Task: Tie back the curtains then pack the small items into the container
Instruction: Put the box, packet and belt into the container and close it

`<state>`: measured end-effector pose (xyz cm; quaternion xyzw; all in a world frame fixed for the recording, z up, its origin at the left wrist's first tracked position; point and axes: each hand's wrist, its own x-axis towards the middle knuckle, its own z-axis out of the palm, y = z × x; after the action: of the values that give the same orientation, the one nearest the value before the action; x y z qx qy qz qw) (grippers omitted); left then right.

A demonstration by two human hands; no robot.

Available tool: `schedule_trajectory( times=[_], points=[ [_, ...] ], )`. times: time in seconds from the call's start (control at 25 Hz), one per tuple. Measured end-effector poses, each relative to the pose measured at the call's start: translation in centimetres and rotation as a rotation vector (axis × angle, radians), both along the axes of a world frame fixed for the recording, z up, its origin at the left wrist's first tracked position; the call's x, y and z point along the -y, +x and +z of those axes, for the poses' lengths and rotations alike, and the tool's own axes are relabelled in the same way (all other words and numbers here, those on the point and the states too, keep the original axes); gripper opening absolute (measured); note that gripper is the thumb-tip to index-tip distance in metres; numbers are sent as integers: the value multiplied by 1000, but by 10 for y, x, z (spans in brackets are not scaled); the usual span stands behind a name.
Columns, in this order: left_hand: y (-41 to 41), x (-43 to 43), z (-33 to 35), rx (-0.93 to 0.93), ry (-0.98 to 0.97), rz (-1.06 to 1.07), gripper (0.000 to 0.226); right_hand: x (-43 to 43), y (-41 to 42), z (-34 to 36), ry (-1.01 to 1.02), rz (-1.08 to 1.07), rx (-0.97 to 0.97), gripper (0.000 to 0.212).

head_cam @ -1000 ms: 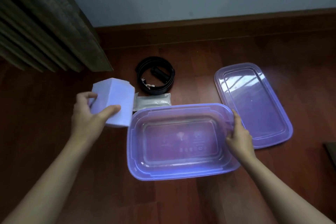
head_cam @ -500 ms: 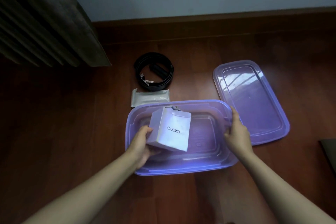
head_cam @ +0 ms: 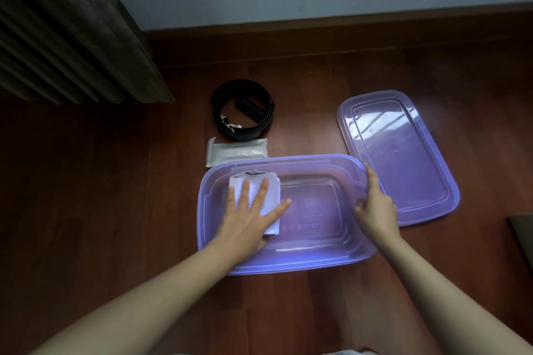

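No lettering is showing clearly enough to be read. A small dark printed mark is sitting on the top face of the white box, but the fingers of the left hand are lying across it, and only a few rounded outlines are peeking out between them. Faint moulded marks and a row of small symbols are showing on the bottom of the purple container, too blurred to make out.

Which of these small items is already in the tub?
The white box, flat in the purple container under the left hand. The silvery packet and coiled black belt lie outside on the floor.
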<state>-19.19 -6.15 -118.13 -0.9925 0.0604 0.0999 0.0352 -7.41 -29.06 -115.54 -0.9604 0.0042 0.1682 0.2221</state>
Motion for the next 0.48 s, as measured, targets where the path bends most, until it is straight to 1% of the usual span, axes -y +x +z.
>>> schedule_trajectory(
  times=[0.08,0.16,0.24,0.28,0.36,0.4,0.44,0.48],
  points=[
    [-1,-5,-2,34,27,73,104,1,0,-2,15,3,1,81],
    [-4,-11,-5,79,36,58,105,2,0,-4,17,1,-2,82],
    [-5,-9,1,146,-14,33,105,1,0,-5,14,7,2,82],
    [-3,-6,11,190,-65,21,99,1,-1,-5,17,13,6,82],
    [17,-13,35,370,-241,57,74,1,-1,-7,30,22,11,82],
    [37,-22,46,465,-349,137,61,1,0,-9,30,22,15,82],
    [58,-34,55,507,-477,283,50,2,0,-10,22,20,14,82],
    [82,-51,59,500,-593,481,44,3,1,-11,11,18,13,82]
  ],
)
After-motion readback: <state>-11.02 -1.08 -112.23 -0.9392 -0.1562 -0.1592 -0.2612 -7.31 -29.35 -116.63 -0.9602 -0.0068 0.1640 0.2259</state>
